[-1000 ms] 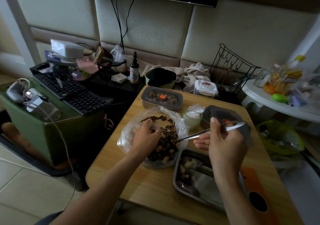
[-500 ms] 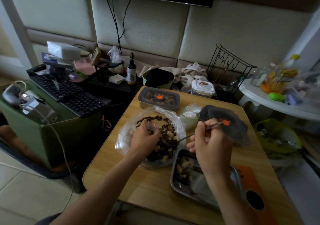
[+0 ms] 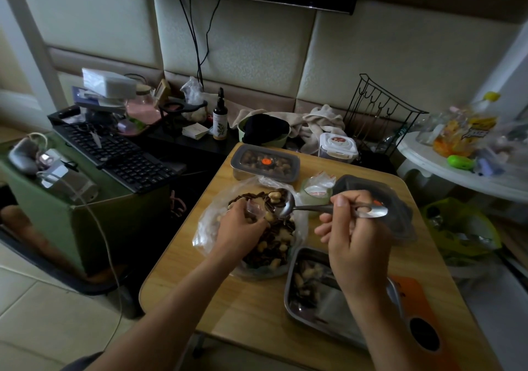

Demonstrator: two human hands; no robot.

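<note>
A clear plastic bag (image 3: 205, 222) of mixed dark and pale nuts (image 3: 274, 245) lies open on the wooden table (image 3: 257, 307). My left hand (image 3: 240, 227) grips the bag's edge over the nuts. My right hand (image 3: 351, 239) holds a metal spoon (image 3: 311, 208) by the handle, its bowl tilted just above the nuts. A steel tray (image 3: 323, 310) with some nuts at its near left end sits under my right wrist.
A lidded steel container (image 3: 265, 164) of nuts stands at the table's far side, beside a small bag (image 3: 317, 187) and a dark lid (image 3: 400, 216). An orange phone (image 3: 423, 333) lies at right. Keyboards (image 3: 120, 153) sit left; a white side table (image 3: 457, 164) right.
The spoon's bowl has lifted out of the nuts and now hangs tilted just above them. My right hand has shifted slightly right. My left hand stays on the bag.
</note>
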